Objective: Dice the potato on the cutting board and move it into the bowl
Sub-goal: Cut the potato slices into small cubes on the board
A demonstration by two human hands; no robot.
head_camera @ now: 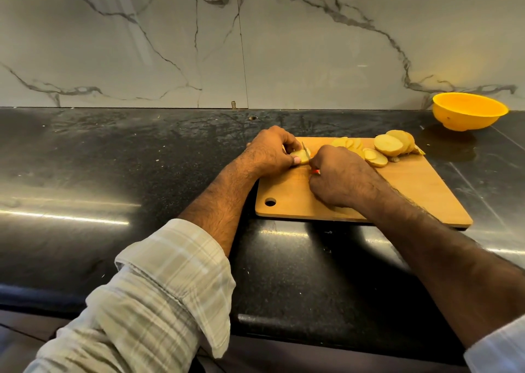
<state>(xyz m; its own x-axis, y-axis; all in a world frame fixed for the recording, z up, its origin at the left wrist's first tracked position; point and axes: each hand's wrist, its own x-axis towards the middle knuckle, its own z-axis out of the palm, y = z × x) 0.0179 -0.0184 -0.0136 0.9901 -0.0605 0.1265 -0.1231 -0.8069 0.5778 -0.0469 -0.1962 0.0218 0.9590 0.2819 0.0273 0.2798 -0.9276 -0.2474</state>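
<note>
Black stone counter (142, 159) meets veined marble wall (284, 46)

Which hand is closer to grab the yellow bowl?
The right hand. The yellow bowl sits past the cutting board's far right corner, on that hand's side. But its grip holds the knife now, while the left hand steadies a potato piece.

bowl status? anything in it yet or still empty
Looks empty. The yellow bowl stands upright on the counter, right of and beyond the cutting board; its visible inside is bare, though the near rim hides the bottom.
</note>
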